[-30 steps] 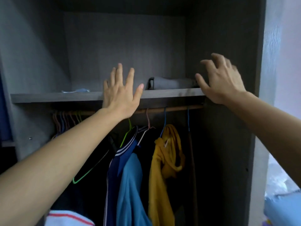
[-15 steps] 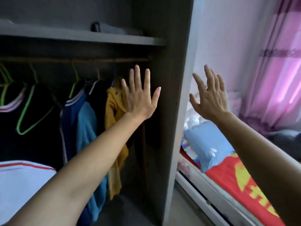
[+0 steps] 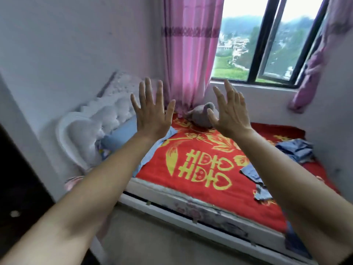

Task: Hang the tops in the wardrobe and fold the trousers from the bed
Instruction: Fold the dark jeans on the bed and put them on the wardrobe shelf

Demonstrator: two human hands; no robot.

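Turns from wardrobe point(image 3: 19, 169) to bed point(image 3: 191, 213); holds left hand point(image 3: 150, 115) and right hand point(image 3: 228, 115) raised, fingers spread, gripping nothing; sees blue clothes point(image 3: 295, 150) crumpled on red blanket point(image 3: 156, 169) at far right

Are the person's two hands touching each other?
Apart. The head view shows the left hand and right hand raised, fingers spread, with the pink curtain and a grey plush toy visible between them.
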